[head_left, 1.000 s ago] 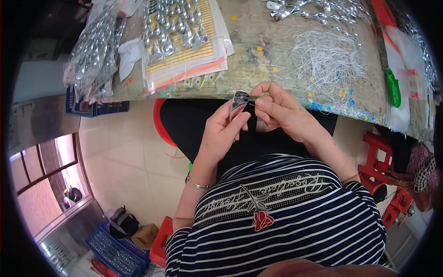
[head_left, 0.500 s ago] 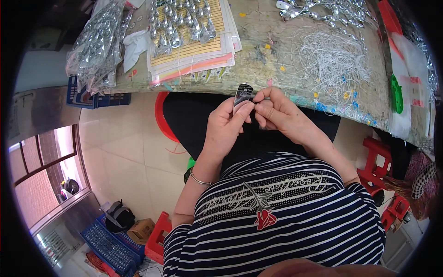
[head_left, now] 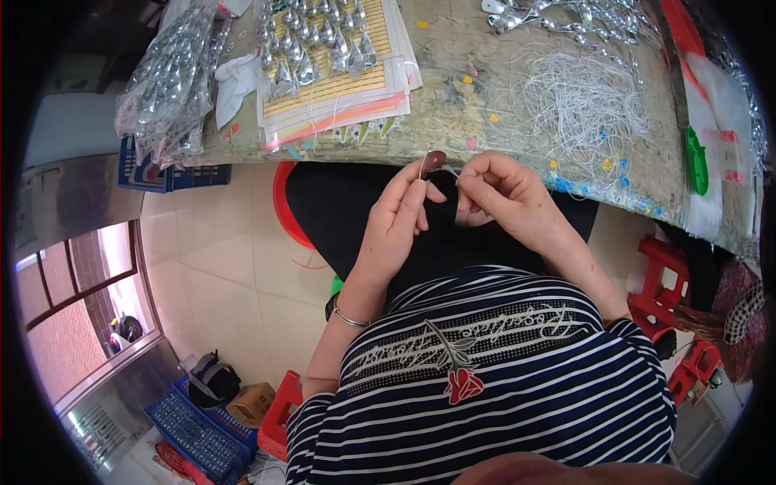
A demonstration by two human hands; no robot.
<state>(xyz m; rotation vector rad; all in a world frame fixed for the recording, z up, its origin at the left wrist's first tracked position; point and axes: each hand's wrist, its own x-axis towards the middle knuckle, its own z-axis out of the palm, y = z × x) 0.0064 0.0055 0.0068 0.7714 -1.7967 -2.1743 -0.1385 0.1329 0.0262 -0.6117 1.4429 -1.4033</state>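
Note:
Above my lap, close to the table's near edge, my left hand point(head_left: 396, 218) pinches a small shiny teardrop-shaped metal piece point(head_left: 434, 161) between thumb and fingers. The piece's rounded end sticks up past the fingertips and looks brownish from reflection. A short pale strand, seemingly a cord point(head_left: 449, 170), runs from it to my right hand point(head_left: 505, 194). The right thumb and forefinger are pressed together on that strand, a little to the right of the piece. Its far end is hidden in the fingers.
Silver teardrop pieces point(head_left: 323, 40) lie on a woven mat point(head_left: 339, 99), beside a clear bag of similar pieces point(head_left: 166, 97). A tangle of white cords point(head_left: 582, 105) spreads on the table's right side, near a green plastic tool point(head_left: 696, 162). Red stools point(head_left: 659, 279) and blue baskets point(head_left: 194, 432) stand below.
The metal piece has turned in my left fingers, its visible face going from dark silver to brownish. My right hand has moved slightly right, away from it, and the pale strand now shows.

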